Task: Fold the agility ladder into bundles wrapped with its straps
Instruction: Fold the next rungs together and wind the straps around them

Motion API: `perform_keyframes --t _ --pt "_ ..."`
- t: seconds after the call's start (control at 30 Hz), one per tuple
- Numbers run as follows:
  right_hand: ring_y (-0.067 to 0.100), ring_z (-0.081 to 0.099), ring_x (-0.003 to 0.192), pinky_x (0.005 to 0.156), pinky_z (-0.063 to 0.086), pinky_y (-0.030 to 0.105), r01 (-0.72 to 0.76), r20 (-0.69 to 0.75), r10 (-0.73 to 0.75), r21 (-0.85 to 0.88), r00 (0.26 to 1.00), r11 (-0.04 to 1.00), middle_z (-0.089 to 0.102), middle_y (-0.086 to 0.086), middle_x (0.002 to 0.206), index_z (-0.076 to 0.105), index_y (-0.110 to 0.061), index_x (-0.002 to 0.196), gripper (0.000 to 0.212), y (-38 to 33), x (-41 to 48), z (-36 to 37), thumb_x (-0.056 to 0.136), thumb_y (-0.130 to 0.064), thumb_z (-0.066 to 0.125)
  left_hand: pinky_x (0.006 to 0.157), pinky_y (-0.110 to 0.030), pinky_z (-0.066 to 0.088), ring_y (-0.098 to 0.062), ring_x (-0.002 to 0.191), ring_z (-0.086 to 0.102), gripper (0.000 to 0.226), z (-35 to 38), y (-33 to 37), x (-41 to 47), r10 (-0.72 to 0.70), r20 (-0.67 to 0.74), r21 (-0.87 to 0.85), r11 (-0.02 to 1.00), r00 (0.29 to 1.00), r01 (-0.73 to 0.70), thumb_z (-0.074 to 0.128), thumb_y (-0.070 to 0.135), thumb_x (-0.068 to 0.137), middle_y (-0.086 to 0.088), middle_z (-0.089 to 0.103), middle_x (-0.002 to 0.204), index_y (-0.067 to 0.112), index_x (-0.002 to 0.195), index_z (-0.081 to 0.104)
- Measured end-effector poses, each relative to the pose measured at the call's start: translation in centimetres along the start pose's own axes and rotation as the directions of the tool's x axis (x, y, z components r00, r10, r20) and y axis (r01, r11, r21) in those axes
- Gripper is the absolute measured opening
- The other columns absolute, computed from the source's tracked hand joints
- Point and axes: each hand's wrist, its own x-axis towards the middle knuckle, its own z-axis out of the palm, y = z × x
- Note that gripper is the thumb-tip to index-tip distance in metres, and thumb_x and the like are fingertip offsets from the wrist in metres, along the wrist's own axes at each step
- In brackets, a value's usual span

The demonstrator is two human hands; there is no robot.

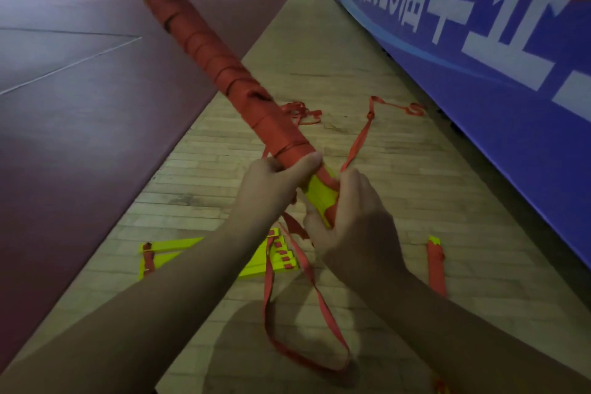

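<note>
Head camera showed my right hand point(351, 211) curled round the bare yellow end point(319, 195), holding the loose strap point(358, 141); my left hand point(275, 182) gripped just above. From both, the wrapped bundle point(224, 70) ran up and away leftward.

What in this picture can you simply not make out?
All in the head view:
- Wrapped bundle: its far tip is smeared by motion blur, and its near end is hidden in the grip of the left hand and right hand.
- Yellow rungs on the floor: the left forearm covers their middle, so they can't be counted.
- Small bundle: its lower end is behind the right forearm.
- Blue banner: its lettering is cut off by the right edge.
</note>
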Motion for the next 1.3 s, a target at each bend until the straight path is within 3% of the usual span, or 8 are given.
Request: perform_keyframes --t 0.1,0.17,0.27,0.33,0.63,0.87,1.1,1.3 --pt "0.011 0.062 0.076 0.067 0.053 0.027 -0.192 0.051 0.185 0.321 0.981 0.927 0.057 -0.01 0.087 0.05 -0.014 0.115 0.043 -0.6 0.9 -0.4 0.09 -0.048 0.062 0.048 -0.024 0.033 -0.013 0.049 0.042 0.027 -1.4 -0.5 0.4 -0.075 0.028 -0.132 0.988 0.997 0.078 0.075 0.03 0.084 -0.001 0.051 0.055 0.009 0.068 0.067" --pt "0.015 0.068 0.075 0.077 0.057 0.034 -0.535 0.412 0.351 0.539 0.841 0.651 0.068 -0.005 0.086 0.059 -0.01 0.11 0.044 -0.4 2.6 -1.8 0.085 -0.043 0.073 0.051 -0.024 0.032 -0.013 0.053 0.042 0.022 -2.5 -0.5 0.9 -0.041 0.163 -0.265 0.961 0.986 0.084 0.073 0.028 0.083 -0.005 0.052 0.062 0.009 0.071 0.068" --pt "0.037 0.071 0.085 0.083 0.058 0.052 -0.892 0.893 0.035 0.447 0.45 0.064 0.071 0.019 0.1 0.071 -0.005 0.107 0.041 0.2 3.4 -3.5 0.077 -0.032 0.076 0.056 -0.025 0.033 -0.012 0.054 0.042 0.024 -3.6 -0.6 1.2 0.067 0.345 -0.389 0.918 0.936 0.078 0.062 0.028 0.084 -0.002 0.053 0.061 0.013 0.066 0.069" --pt "0.034 0.071 0.085 0.078 0.06 0.047 -0.921 0.91 -0.137 0.385 0.39 -0.069 0.069 0.019 0.103 0.072 -0.004 0.107 0.04 0.3 2.8 -3.4 0.072 -0.022 0.072 0.06 -0.028 0.034 -0.014 0.057 0.043 0.022 -3.8 -0.7 1.2 0.103 0.408 -0.366 0.929 0.907 0.06 0.063 0.027 0.085 -0.003 0.053 0.062 0.011 0.069 0.067" --pt "0.017 0.059 0.052 0.046 0.048 0.026 -0.79 0.797 -0.077 0.604 0.599 0.11 0.06 0.011 0.074 0.06 0.002 0.107 0.036 -0.3 2.2 -4.6 0.076 -0.016 0.061 0.07 -0.024 0.052 -0.009 0.07 0.064 0.032 -4.6 -0.5 1.7 0.285 0.603 -0.316 0.943 0.745 -0.105 0.069 0.056 0.08 0.008 0.069 0.075 0.025 0.084 0.076" --pt "0.017 0.057 0.054 0.045 0.047 0.026 -0.756 0.762 -0.059 0.647 0.645 0.1 0.057 0.014 0.075 0.059 0.002 0.103 0.031 1.3 3.0 -5.9 0.078 -0.017 0.058 0.054 -0.029 0.057 -0.027 0.064 0.071 0.023 -4.4 -2.0 2.3 -0.198 0.677 0.369 0.925 0.709 -0.094 0.052 -0.002 0.097 -0.024 0.073 0.096 0.007 0.115 0.061" --pt "0.022 0.058 0.054 0.046 0.049 0.029 -0.685 0.692 0.109 0.658 0.714 0.312 0.055 0.019 0.077 0.06 0.003 0.097 0.03 2.7 3.6 -5.7 0.074 -0.018 0.063 0.053 -0.025 0.049 -0.024 0.058 0.065 0.024 -4.0 -1.0 2.6 0.049 0.561 -0.29 0.947 0.826 0.141 0.044 -0.01 0.082 -0.023 0.071 0.087 0.005 0.082 0.063" --pt "0.024 0.06 0.052 0.05 0.049 0.033 -0.623 0.571 0.269 0.625 0.776 0.471 0.057 0.011 0.064 0.063 -0.005 0.08 0.008 3.2 3.7 -4.7 0.081 -0.007 0.071 0.063 -0.027 0.055 -0.028 0.071 0.071 0.017 -4.1 -0.3 2.3 0.043 0.656 -0.34 0.908 0.753 0.245 0.049 0.015 0.091 -0.021 0.07 0.072 -0.001 0.088 0.053"
